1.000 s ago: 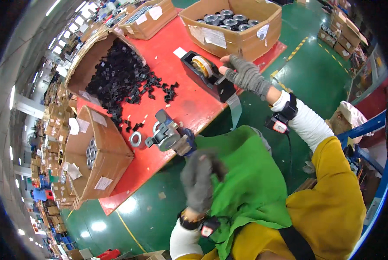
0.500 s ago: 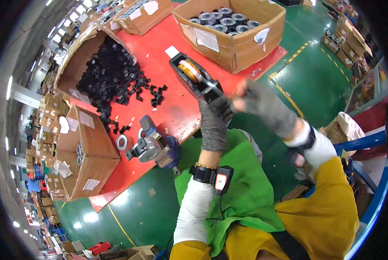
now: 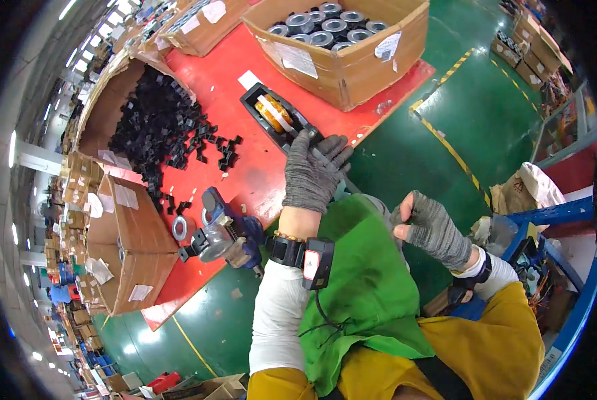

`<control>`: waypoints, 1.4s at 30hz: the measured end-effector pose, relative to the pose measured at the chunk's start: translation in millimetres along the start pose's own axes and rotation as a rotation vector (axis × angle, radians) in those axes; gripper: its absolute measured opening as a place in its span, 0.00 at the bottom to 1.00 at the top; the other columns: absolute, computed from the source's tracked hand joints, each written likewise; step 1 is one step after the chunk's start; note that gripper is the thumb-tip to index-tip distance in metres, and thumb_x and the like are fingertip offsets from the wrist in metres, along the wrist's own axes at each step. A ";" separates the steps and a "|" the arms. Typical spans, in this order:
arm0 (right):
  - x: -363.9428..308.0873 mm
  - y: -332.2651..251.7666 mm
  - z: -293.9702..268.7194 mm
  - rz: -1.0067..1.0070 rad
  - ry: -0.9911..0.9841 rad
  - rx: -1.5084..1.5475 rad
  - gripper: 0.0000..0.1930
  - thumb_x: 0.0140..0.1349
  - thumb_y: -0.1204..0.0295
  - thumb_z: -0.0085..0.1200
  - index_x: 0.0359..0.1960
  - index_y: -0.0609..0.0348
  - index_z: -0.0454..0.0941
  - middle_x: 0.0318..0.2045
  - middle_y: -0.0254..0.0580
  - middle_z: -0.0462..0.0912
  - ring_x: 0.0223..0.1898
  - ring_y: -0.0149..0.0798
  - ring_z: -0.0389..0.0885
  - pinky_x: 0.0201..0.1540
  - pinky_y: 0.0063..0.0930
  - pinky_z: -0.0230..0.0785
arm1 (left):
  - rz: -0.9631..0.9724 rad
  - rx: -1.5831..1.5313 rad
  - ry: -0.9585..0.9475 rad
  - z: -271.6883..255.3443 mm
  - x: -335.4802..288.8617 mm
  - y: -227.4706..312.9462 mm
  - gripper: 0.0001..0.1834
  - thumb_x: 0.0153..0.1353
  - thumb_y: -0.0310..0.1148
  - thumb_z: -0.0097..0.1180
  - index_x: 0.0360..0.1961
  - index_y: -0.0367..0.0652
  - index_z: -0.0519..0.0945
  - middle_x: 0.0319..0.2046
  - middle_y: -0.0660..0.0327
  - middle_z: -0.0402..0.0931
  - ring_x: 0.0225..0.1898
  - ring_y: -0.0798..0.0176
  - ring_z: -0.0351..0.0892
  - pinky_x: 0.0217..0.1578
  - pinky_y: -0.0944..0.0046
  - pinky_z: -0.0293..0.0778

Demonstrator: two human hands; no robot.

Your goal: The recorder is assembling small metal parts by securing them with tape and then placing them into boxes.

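Note:
A black tape dispenser (image 3: 250, 100) with a roll of amber-and-white tape (image 3: 273, 113) lies on the red table, tilted toward me. My left hand (image 3: 314, 170), in a grey fingerless glove, rests over the dispenser's near end with its fingers stretched out flat. A greyish strip shows by those fingers; its kind is unclear. Off the table edge, above my green apron's right side, my right hand (image 3: 435, 230) is in a matching glove. Its fingers are curled with thumb and forefinger close; whatever may be inside is hidden.
A blue bench vise (image 3: 228, 233) sits at the table's near edge beside a metal ring (image 3: 180, 228). Black clips (image 3: 158, 120) spill from a carton at left. A cardboard box (image 3: 342, 70) of metal-topped spools stands behind the dispenser; another box (image 3: 135, 233) stands front left.
My right hand has drawn away from the dispenser, down and toward my body. My left hand has shifted onto the dispenser's near end, its fingers now spread. The view has moved slightly.

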State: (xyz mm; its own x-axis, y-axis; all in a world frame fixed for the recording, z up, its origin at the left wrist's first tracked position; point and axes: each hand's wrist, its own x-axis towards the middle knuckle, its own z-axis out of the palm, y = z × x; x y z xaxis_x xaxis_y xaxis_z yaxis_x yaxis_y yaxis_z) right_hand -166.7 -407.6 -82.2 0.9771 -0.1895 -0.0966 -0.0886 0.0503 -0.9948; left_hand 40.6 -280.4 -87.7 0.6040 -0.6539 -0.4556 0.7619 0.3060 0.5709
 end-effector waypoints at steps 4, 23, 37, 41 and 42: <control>1.3 11.4 -2.9 0.030 0.034 0.018 0.11 0.51 0.70 0.56 0.29 0.59 0.67 0.25 0.34 0.71 0.30 0.29 0.71 0.35 0.23 0.65 | -0.041 -0.022 0.071 1.0 -12.9 -3.4 0.31 0.56 0.57 0.47 0.43 0.36 0.73 0.49 0.48 0.71 0.51 0.45 0.70 0.50 0.47 0.65; -28.4 -1.7 18.5 0.025 -0.098 -0.095 0.10 0.51 0.72 0.59 0.28 0.58 0.69 0.28 0.34 0.74 0.33 0.28 0.71 0.39 0.24 0.65 | 0.444 0.708 -0.049 41.7 -98.3 -19.2 0.17 0.62 0.40 0.45 0.44 0.38 0.77 0.44 0.54 0.76 0.50 0.62 0.72 0.50 0.63 0.67; -10.5 -38.0 176.5 -0.388 -0.445 -0.104 0.12 0.51 0.69 0.56 0.36 0.60 0.73 0.33 0.43 0.76 0.39 0.43 0.76 0.45 0.32 0.67 | 0.627 1.027 -0.041 -119.2 -205.4 134.9 0.52 0.55 0.72 0.13 0.49 0.39 0.76 0.59 0.55 0.63 0.59 0.57 0.61 0.60 0.57 0.51; -5.7 -26.8 180.1 -0.386 -0.412 -0.180 0.12 0.52 0.69 0.56 0.36 0.60 0.73 0.33 0.43 0.76 0.40 0.44 0.75 0.45 0.33 0.66 | 0.563 1.023 -0.077 -140.8 -178.3 122.8 0.51 0.54 0.73 0.15 0.52 0.39 0.73 0.57 0.55 0.66 0.60 0.57 0.60 0.61 0.58 0.50; -6.4 -25.6 182.4 -0.360 -0.416 -0.196 0.12 0.52 0.69 0.56 0.36 0.60 0.73 0.34 0.43 0.76 0.40 0.43 0.75 0.46 0.34 0.66 | 0.565 0.992 -0.051 -148.1 -177.5 118.7 0.50 0.55 0.72 0.16 0.51 0.38 0.74 0.56 0.56 0.67 0.59 0.58 0.61 0.61 0.58 0.51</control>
State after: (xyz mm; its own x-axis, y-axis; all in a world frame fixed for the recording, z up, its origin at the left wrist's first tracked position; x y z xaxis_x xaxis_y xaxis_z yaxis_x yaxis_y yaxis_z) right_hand -135.5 -228.8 -50.2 0.9425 0.2423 0.2301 0.2678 -0.1355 -0.9539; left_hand 58.5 -25.5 -40.2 0.7741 -0.6309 0.0533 -0.1499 -0.1009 0.9835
